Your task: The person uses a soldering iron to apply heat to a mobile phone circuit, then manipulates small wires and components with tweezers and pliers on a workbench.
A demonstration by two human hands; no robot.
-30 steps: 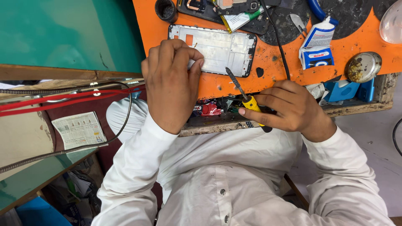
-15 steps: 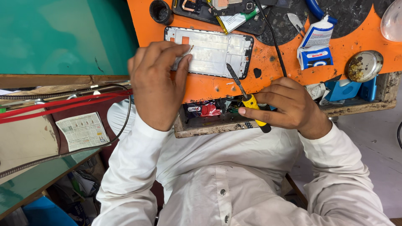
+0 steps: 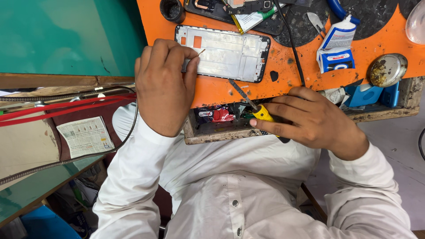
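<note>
A silver phone frame [image 3: 226, 53] with a black rim lies flat on the orange work mat [image 3: 283, 62]. My left hand [image 3: 164, 84] rests at the frame's left end, thumb and forefinger pinched on a tiny thin piece [image 3: 201, 52] just above the frame. My right hand [image 3: 310, 119] sits at the mat's near edge and grips a yellow-handled screwdriver [image 3: 262, 113]. Its blade points up-left toward the frame's lower edge and stops short of it.
On the mat stand a small black pot [image 3: 172, 9], a white and blue tube and box [image 3: 338, 44] and a round metal tin [image 3: 388, 68]. A black cable [image 3: 290, 40] crosses the mat. An open drawer [image 3: 221, 121] lies under its edge. Red cables [image 3: 66, 108] run left.
My left hand has slid off the phone frame toward its left end and now pinches a tiny piece. My right hand with the screwdriver has stayed in place.
</note>
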